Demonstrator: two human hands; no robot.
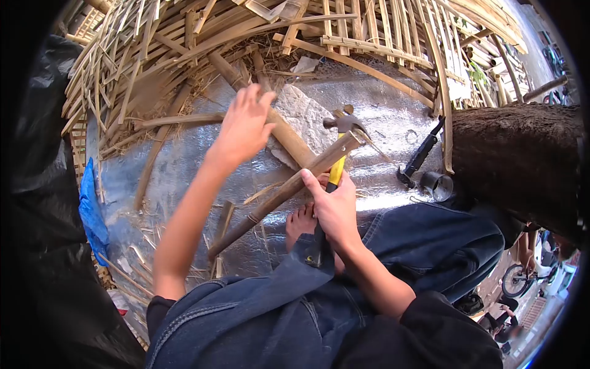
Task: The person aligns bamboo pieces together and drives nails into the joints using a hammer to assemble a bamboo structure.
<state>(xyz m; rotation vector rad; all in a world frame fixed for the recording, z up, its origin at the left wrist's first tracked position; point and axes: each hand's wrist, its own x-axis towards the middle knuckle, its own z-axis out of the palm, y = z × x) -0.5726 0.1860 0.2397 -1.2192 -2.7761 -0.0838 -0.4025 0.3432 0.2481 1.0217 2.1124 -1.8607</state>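
Note:
My right hand is closed round the yellow and black handle of a claw hammer, its head pointing up. The thumb of that hand presses on a split bamboo piece, which lies diagonally across a thicker bamboo pole. A few small holes show near the upper end of the split piece. My left hand is raised over the thicker pole with its fingers apart and nothing in them. Beneath the pole lies a flat pale stone. My bare foot is just below the crossing.
Bamboo slats are piled along the far side. A black tool and a clear cup lie at the right, beside a thick trunk. A blue tarp hangs at the left. Another person is at the lower right.

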